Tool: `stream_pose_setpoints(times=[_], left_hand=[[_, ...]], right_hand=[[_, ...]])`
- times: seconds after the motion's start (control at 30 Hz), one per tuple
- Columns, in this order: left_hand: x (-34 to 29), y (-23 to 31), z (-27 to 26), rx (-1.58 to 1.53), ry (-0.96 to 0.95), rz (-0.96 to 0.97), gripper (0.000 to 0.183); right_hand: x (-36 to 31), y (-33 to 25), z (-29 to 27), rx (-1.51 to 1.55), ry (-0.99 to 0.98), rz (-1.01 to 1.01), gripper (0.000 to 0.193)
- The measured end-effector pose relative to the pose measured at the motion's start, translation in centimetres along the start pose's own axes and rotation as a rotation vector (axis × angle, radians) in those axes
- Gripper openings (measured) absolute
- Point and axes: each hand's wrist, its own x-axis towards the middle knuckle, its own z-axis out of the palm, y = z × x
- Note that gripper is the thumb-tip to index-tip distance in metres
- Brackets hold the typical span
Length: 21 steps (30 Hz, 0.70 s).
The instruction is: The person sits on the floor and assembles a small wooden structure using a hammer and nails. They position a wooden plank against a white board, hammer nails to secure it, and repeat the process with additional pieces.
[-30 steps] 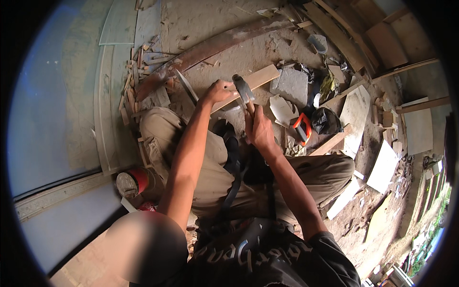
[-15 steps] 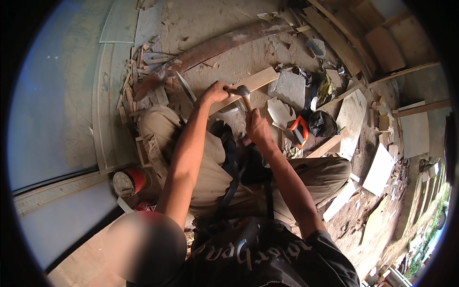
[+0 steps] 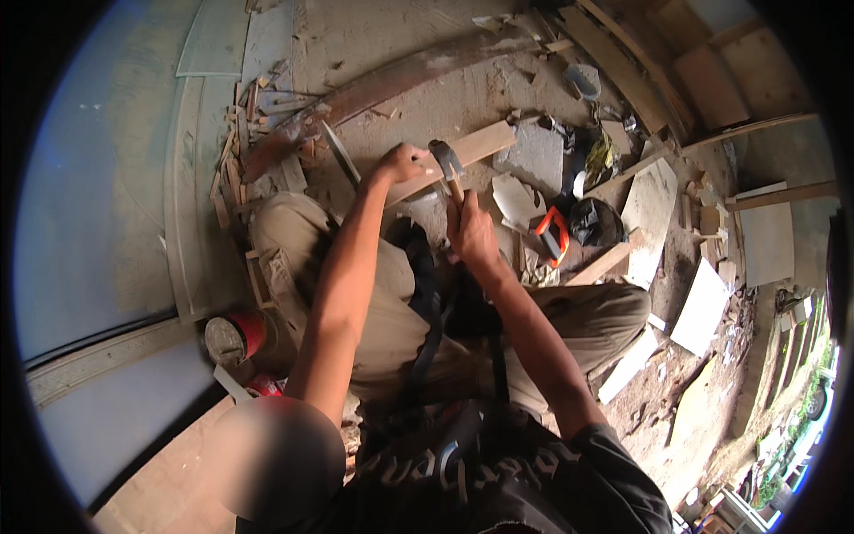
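My right hand [image 3: 473, 235] is closed round the wooden handle of a hammer [image 3: 455, 187]. The hammer's dark metal head is raised toward the pale wooden board [image 3: 481, 146], just right of my left hand. That board lies slanting in front of me, its far end to the right. My left hand [image 3: 407, 164] is at the board's near part, fingers curled in; whatever they pinch is too small to make out. Left of that hand, a long narrow metal blade [image 3: 340, 153] leans past my knee.
A grey block [image 3: 531, 157], an orange-and-black handle [image 3: 553, 238] and a black plastic bag [image 3: 596, 222] lie to the right. Wood scraps litter the floor. A curved brown plank [image 3: 391, 87] lies beyond. A red can [image 3: 237, 338] stands by my left leg.
The hammer's head has turned and shifted slightly left and up, my right hand moving left with it. My left hand stays by the board. The view has shifted a little.
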Motion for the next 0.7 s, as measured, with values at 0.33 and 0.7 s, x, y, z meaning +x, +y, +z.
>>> stream_pose_setpoints(times=[0.33, 0.7], left_hand=[[-0.1, -1.3, 0.1, 0.079, -0.099, 0.001, 0.063], [-5.2, 0.1, -6.0, -0.163, 0.667, -0.061, 0.083]], right_hand=[[0.6, 1.5, -1.1, 0.016, 0.024, 0.065, 0.031], [-3.9, 15.1, -1.8, -0.089, 0.238, 0.583, 0.043]])
